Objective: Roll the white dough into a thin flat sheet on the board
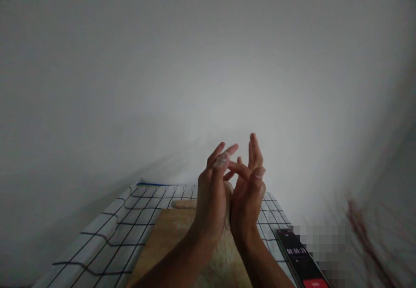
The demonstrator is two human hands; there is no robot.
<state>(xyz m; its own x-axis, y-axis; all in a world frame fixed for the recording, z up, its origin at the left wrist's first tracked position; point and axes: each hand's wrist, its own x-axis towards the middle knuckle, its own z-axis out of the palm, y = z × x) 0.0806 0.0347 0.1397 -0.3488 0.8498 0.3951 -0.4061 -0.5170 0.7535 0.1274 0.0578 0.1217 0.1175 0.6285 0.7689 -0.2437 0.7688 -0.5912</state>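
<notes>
My left hand (212, 192) and my right hand (248, 194) are raised above a wooden board (173, 231), palms facing each other. Between the palms a pale lump of dough (229, 205) is pressed, mostly hidden by the hands. Fingers of both hands stick up and spread, some crossing over one another. White flour or dough clings to my left thumb. The board's surface is dusted with flour below my wrists.
A wooden rolling pin (184, 204) lies behind the board on a white cloth with black grid lines (107, 231). To the right, a phone (300, 257) shows a running timer. Thin reddish-brown twigs (364, 231) stand at far right. A pale wall (208, 62) rises behind the table.
</notes>
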